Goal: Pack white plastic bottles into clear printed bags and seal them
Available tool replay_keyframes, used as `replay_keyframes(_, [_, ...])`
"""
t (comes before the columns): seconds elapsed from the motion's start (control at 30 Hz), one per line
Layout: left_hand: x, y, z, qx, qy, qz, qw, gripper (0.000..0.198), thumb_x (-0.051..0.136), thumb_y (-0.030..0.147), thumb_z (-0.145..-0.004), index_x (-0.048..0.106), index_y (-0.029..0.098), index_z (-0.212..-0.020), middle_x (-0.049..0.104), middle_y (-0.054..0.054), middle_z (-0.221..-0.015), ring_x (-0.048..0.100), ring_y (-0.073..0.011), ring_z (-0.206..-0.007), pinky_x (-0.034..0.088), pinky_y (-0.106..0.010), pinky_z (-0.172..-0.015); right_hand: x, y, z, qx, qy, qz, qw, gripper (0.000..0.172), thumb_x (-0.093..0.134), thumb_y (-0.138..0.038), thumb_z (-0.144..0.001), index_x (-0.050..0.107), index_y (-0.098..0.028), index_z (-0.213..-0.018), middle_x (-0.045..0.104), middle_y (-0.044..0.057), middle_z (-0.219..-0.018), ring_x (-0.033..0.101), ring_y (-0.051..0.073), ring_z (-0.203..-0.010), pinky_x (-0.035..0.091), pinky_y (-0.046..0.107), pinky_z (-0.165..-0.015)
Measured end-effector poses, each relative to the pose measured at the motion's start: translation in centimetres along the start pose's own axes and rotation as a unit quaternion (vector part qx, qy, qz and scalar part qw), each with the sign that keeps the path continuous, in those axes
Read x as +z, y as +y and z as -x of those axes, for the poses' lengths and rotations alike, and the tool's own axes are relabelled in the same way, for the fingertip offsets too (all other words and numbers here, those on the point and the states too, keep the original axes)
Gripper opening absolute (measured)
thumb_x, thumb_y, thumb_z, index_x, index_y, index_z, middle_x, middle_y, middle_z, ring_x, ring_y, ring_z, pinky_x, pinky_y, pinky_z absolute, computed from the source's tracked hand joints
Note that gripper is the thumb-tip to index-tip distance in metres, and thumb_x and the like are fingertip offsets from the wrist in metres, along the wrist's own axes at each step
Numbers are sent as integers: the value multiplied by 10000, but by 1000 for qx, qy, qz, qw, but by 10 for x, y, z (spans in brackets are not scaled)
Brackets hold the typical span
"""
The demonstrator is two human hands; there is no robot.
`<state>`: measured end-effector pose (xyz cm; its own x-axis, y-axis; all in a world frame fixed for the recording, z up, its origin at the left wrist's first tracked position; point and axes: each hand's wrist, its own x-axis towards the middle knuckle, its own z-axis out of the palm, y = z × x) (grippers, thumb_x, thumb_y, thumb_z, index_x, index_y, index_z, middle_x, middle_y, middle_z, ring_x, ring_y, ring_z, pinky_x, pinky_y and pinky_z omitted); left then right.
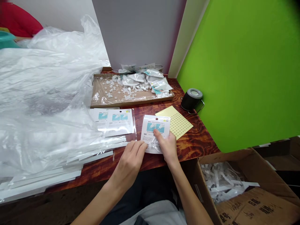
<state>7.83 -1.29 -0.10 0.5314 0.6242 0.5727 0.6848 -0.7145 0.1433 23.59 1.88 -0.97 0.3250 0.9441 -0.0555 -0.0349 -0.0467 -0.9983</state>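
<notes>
A small white packet (155,131) with a blue picture lies flat on the wooden table (194,140) near its front edge. My right hand (167,147) grips its lower right side, thumb pressed on top. My left hand (132,159) rests at its lower left corner, fingers curled against the edge. A yellow sheet of round stickers (179,123) lies partly under the packet, to its right. Two similar packets in a clear sleeve (116,122) lie to the left.
A cardboard tray (103,100) with several small white pieces and filled pouches sits at the back. A big heap of clear plastic (42,100) covers the left. A black round container (192,98) stands by the green wall. An open carton (234,184) with paper strips is at the lower right.
</notes>
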Motion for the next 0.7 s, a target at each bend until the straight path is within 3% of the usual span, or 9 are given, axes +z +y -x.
replay_keyframes(0.17, [0, -9, 0, -51, 71, 6, 996, 190, 526, 151, -928, 593, 163, -1104, 629, -95, -999, 562, -231, -949, 469, -380, -844, -6, -3, -3, 30, -30, -35, 998, 421, 738, -444, -729, 696, -147, -1025, 750, 101, -1055, 704, 285, -995, 563, 379, -868])
replay_keyframes(0.3, [-3, -20, -1, -51, 43, 8, 998, 286, 578, 205, -917, 589, 211, -1203, 644, -90, -1084, 575, -241, -1031, 451, -393, -873, -10, -9, -2, 59, -58, -68, 994, 427, 728, -454, -733, 688, -144, -1025, 750, 103, -1056, 714, 286, -977, 584, 376, -832])
replay_keyframes(0.47, [-6, -24, -1, -68, 61, 92, 992, 115, 555, 149, -925, 651, 212, -914, 679, -19, -876, 596, -167, -870, 455, -323, -787, -13, -11, 4, 87, -108, -101, 985, 452, 708, -459, -753, 657, -148, -1076, 721, 115, -1126, 692, 292, -1028, 575, 400, -863])
replay_keyframes(0.53, [-10, -26, -2, -76, 57, 99, 991, 110, 558, 151, -923, 636, 198, -862, 687, -23, -881, 601, -168, -879, 453, -319, -789, -18, -11, 5, 75, -102, -57, 990, 543, 698, -482, -757, 593, -147, -1172, 688, 141, -1181, 667, 308, -1068, 550, 446, -901])
replay_keyframes(0.63, [-19, -36, -3, -50, 33, 33, 998, 144, 505, 113, -940, 622, 184, -896, 713, -30, -922, 617, -176, -900, 429, -330, -791, -22, -16, 2, -57, 30, 130, 989, 849, 749, -478, -710, 372, -126, -1384, 507, 220, -1388, 500, 357, -1274, 418, 539, -1038])
replay_keyframes(0.7, [-24, -44, -5, -18, 0, -27, 999, 182, 464, 102, -952, 621, 177, -900, 718, -34, -910, 620, -185, -878, 414, -333, -761, -16, -26, -3, -219, 101, 264, 934, 927, 745, -444, -736, 257, -129, -1458, 270, 226, -1541, 256, 360, -1428, 258, 557, -1133])
